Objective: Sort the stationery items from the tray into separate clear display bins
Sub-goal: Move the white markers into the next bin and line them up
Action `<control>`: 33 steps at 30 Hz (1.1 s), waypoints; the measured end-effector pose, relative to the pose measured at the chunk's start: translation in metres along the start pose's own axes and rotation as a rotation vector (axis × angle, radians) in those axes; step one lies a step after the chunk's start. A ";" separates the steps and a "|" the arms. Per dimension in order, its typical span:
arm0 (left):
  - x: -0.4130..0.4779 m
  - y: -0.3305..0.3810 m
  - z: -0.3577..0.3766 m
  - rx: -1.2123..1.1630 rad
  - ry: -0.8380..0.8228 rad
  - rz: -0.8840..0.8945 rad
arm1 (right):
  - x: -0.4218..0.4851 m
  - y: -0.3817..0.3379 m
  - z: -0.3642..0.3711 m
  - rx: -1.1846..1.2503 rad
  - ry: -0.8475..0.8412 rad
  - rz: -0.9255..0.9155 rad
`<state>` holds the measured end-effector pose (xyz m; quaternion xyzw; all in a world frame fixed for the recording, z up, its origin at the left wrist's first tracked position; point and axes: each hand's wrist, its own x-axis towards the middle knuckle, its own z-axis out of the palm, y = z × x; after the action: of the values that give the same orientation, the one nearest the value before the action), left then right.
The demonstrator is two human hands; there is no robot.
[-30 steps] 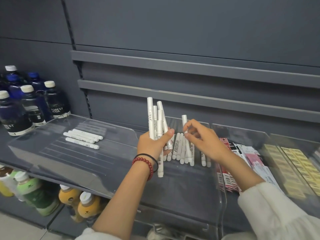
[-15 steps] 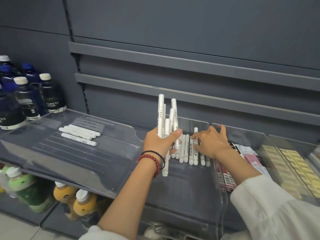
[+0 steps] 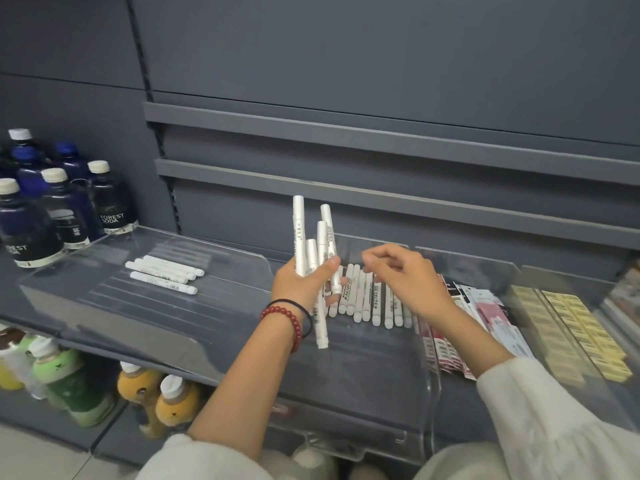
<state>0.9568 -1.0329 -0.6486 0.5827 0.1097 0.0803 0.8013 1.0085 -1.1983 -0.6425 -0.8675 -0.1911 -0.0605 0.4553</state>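
My left hand [image 3: 304, 282] grips a bunch of several white pens [image 3: 299, 237], held upright above the middle clear bin [image 3: 381, 368]. A row of several more white pens [image 3: 367, 299] lies flat at the back of that bin. My right hand [image 3: 405, 275] hovers just above this row with fingers curled and apart, nothing in it. The left clear bin [image 3: 104, 299] holds a few white pens [image 3: 162, 273] lying side by side.
Dark soda bottles [image 3: 52, 209] stand at the far left of the shelf. Red and pink packets [image 3: 467, 320] and yellow boxes [image 3: 571, 327] fill bins on the right. Green and orange drink bottles [image 3: 104, 386] sit on the shelf below. A grey panel wall rises behind.
My right hand went down to the row of pens, then lifted off it with nothing held. My left hand stayed up with its bunch of pens, one more added.
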 end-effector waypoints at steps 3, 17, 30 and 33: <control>-0.008 0.003 -0.006 0.030 -0.026 -0.031 | -0.007 -0.019 0.009 0.131 -0.100 0.000; -0.027 0.015 -0.041 0.176 0.069 0.017 | -0.025 -0.025 0.032 0.309 -0.255 0.114; -0.029 0.012 -0.054 0.192 0.129 0.036 | -0.036 -0.002 0.074 0.079 -0.572 0.301; -0.028 0.012 -0.063 0.213 0.174 0.039 | -0.036 0.000 0.082 0.009 -0.517 0.271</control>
<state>0.9128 -0.9792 -0.6540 0.6573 0.1752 0.1341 0.7206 0.9694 -1.1419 -0.6996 -0.8697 -0.1832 0.2249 0.3993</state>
